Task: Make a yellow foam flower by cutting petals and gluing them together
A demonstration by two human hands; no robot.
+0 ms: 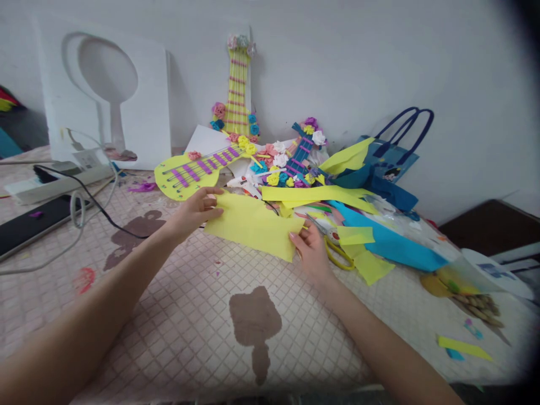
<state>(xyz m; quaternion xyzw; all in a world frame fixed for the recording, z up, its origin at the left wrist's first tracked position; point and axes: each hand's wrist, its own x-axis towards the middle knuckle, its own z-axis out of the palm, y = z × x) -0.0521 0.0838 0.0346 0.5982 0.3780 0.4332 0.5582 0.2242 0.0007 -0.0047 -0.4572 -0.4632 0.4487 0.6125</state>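
Yellow, roughly rectangular thin-paper sheet (253, 225), probably light, floppy and easily torn, spans above a pale diamond-patterned tablecloth (181, 320); left hand (196, 209) and right hand (312, 248) pinch opposite ends, sensible gentle holds.

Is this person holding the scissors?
No, the left hand and right hand hold a sheet of yellow paper between them, while the scissors lie beside the right hand.
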